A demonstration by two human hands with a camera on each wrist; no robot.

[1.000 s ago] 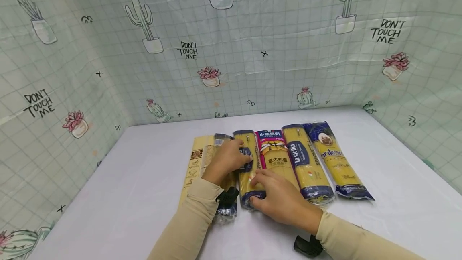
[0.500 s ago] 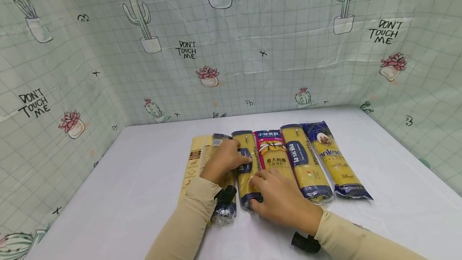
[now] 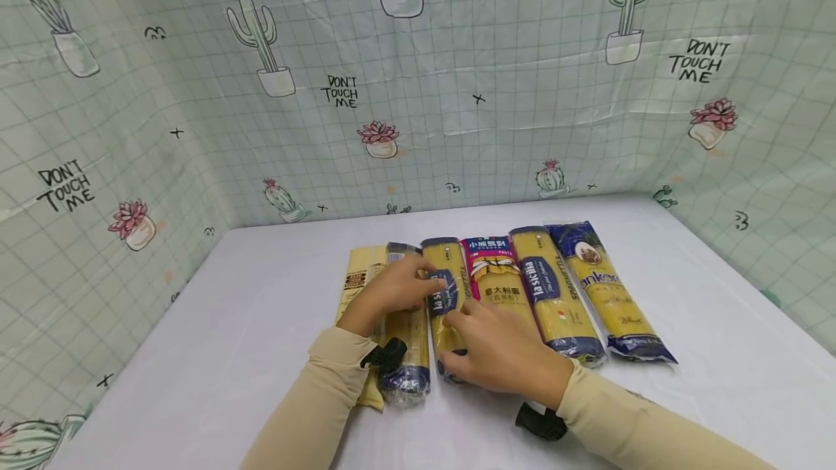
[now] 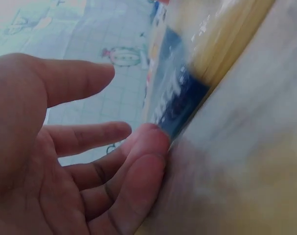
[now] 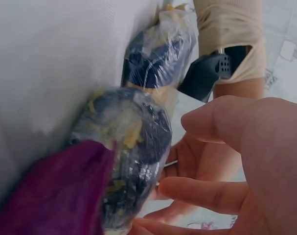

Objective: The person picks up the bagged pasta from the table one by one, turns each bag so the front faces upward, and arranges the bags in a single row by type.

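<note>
Several spaghetti packs lie side by side on the white table. My left hand (image 3: 395, 287) is over the second pack (image 3: 408, 343), its fingertips by the label of the third, a yellow and blue spaghetti pack (image 3: 447, 292). In the left wrist view, the thumb stands apart and loosely bent fingers touch a clear wrapper beside a blue label (image 4: 182, 100). My right hand (image 3: 503, 350) is at the near end of the third pack, thumb and fingers spread. The right wrist view shows these fingers beside the pack's crinkled end (image 5: 133, 132), not wrapped around it.
A pale yellow noodle pack (image 3: 357, 280) lies at the row's left end. Right of the third pack come a pink-edged pasta pack (image 3: 499, 267), another blue-labelled spaghetti pack (image 3: 541, 278) and a blue and yellow pack (image 3: 604, 281). A patterned cloth (image 3: 418, 129) stands behind.
My left hand and forearm have shifted left, uncovering more of the third pack's label and of the second pack. The right hand has moved slightly left. The packs look unmoved.
</note>
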